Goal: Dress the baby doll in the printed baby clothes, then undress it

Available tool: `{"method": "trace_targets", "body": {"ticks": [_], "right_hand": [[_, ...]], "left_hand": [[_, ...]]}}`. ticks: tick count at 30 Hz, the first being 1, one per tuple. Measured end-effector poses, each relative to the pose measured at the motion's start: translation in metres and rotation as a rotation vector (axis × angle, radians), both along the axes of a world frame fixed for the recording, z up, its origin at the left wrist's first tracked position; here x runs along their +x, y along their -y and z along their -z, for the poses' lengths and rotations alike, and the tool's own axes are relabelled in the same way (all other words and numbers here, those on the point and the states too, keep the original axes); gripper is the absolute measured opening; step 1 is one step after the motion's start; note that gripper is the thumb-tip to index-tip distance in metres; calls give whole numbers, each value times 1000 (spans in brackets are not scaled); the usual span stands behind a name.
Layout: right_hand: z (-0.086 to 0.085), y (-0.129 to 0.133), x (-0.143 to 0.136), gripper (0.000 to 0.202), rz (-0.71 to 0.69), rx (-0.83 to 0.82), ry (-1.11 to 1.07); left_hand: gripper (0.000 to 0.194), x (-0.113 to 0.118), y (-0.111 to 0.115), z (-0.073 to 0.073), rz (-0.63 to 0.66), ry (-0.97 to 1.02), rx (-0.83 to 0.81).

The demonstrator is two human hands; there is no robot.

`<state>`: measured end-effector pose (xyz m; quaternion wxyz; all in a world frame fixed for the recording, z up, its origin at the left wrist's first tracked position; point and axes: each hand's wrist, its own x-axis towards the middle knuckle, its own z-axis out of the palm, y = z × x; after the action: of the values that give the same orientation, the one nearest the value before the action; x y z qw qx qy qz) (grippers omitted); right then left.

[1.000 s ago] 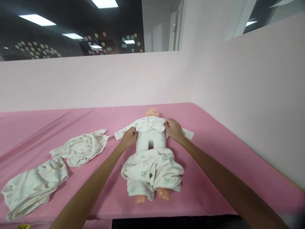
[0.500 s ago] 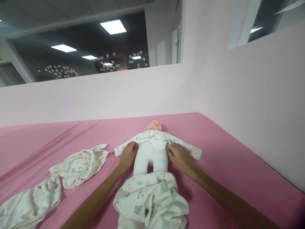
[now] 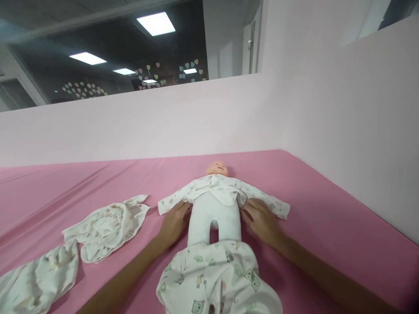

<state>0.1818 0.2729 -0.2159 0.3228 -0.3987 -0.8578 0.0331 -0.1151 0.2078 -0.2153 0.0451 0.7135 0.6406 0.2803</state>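
Pink-covered table (image 3: pixel 91 187), seen from behind the worker's shoulders. Leftmost: a printed cloth garment (image 3: pixel 42 279), loosely laid, running out of view. Just beside it, toward the far edge, a crumpled cloth (image 3: pixel 108 229).

Next, the left hand (image 3: pixel 175 223), back uppermost, fingers bent in against the doll's flank just under the jacket hem. Tips hidden; cannot tell whether that grip pinches cloth.

Centre: doll (image 3: pixel 212 209) on its back, white body bare from waist to thighs, long axis running toward the far edge, head (image 3: pixel 217 168) close to that edge and left of the far right corner. Printed jacket (image 3: pixel 209 186) on the upper body, sleeves spread outward, hem ridden up above the waist. Printed trousers (image 3: pixel 209 266) bunched around the legs, lower end out of view.

Right: the right hand (image 3: pixel 262 222), fingers half curled at the hem's side; contact likely, hold on cloth unclear.

Key relation: jacket lies between the two grips and a little beyond them, toward the far edge. Its long axis, sleeve to sleeve, crosses the doll's. The right hand is nearer the curved front flap.
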Motion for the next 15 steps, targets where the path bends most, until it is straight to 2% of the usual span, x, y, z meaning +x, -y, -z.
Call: {"method": "trace_targets", "body": {"ticks": [2,4,7,10,12,15], "right_hand": [[-12,22,3,23,-72,-194,-129],[-25,42,5,21,-178,-439,-227],[-38,59,6,15,-270,-657,-275],[-40,62,6,12,-300,-764,-276],[-39,61,6,12,-286,-783,-281],[-42,62,4,10,-252,-750,-317]], "left_hand": [[23,-1,21,-15,-25,143,-111],[25,-3,44,-28,67,300,-299],[22,-7,68,-40,228,456,-561],[19,-10,78,-43,330,519,-767],[19,-10,80,-45,361,595,-845],[14,-7,80,-50,337,673,-753]]}}
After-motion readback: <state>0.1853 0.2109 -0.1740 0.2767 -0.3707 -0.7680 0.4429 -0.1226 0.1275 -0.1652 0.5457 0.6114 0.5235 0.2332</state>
